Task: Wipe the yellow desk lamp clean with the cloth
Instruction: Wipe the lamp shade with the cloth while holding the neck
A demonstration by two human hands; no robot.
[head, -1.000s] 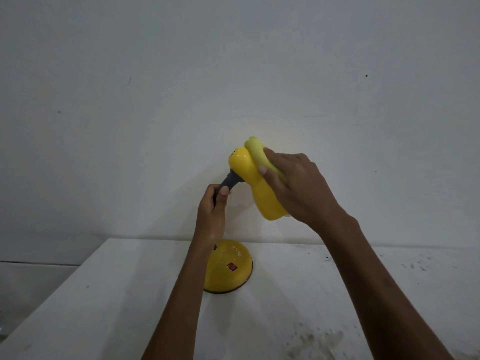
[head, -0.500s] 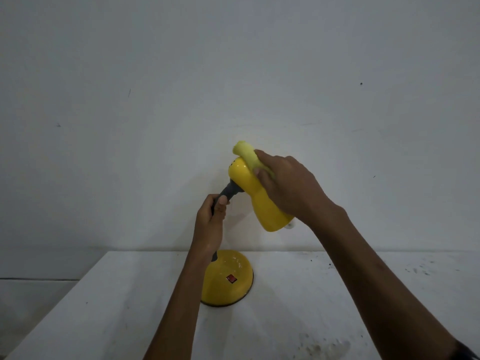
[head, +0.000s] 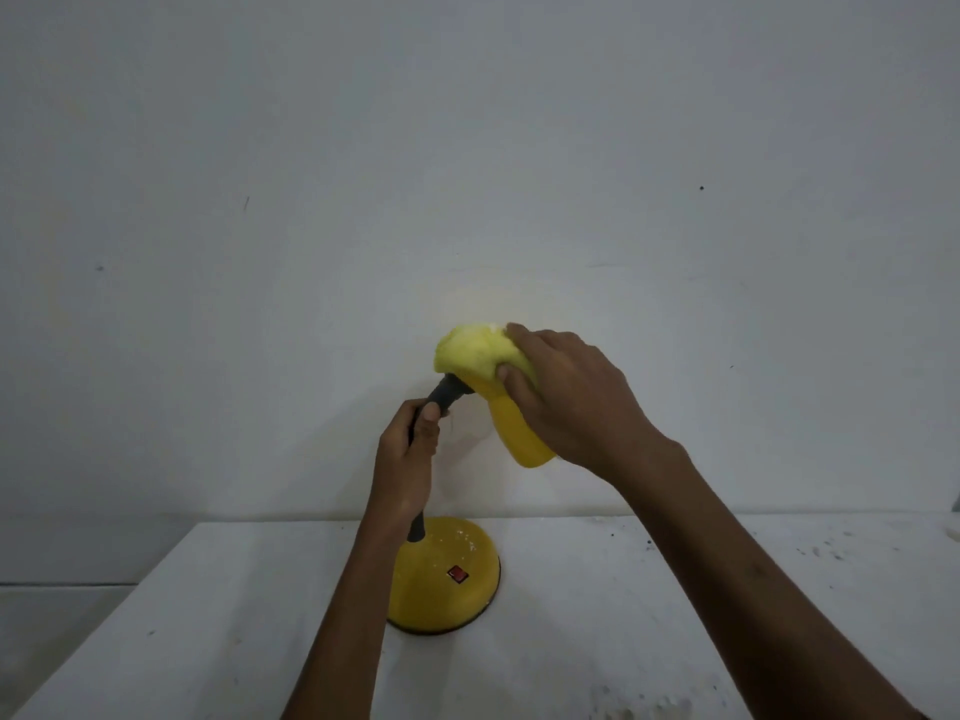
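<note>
The yellow desk lamp stands on a white table, its domed base (head: 444,584) bearing a small red switch (head: 457,574). My left hand (head: 408,459) is closed around the dark grey neck (head: 449,394) just below the lamp head. The yellow lamp head (head: 519,433) tilts down to the right. My right hand (head: 571,402) presses a pale yellow cloth (head: 472,353) over the rounded back end of the head, covering it. My right hand hides much of the shade.
The white table (head: 208,615) has its left edge running diagonally at the lower left and dark specks and smudges (head: 826,553) on its right side. A plain grey-white wall (head: 467,174) rises right behind the lamp.
The cloth has slid with my right hand from the upper side of the lamp head onto its rounded back end, now covering it. My left hand keeps its hold on the neck.
</note>
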